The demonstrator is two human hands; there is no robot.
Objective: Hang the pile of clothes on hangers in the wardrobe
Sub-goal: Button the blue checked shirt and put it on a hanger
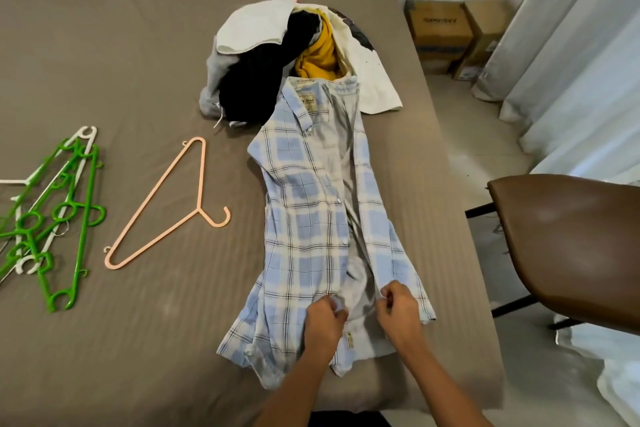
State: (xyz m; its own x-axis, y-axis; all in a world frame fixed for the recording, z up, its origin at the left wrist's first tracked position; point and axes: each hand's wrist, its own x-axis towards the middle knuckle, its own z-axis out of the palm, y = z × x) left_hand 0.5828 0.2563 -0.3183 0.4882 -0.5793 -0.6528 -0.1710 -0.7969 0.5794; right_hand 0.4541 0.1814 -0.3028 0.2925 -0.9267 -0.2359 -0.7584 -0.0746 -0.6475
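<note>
A blue and white plaid shirt (304, 218) lies lengthwise on the brown bed (121, 45), collar far from me, its front open. My left hand (323, 321) pinches the left front edge near the hem. My right hand (398, 312) pinches the right front edge beside it. Beyond the collar sits the pile of clothes (294, 52): white, black, grey and yellow garments. A peach plastic hanger (166, 204) lies on the bed to the left of the shirt.
A heap of green and white hangers (52, 218) lies at the bed's left edge. A brown chair (571, 246) stands close to the bed on the right. Cardboard boxes (446, 35) and pale curtains (571, 62) fill the right side.
</note>
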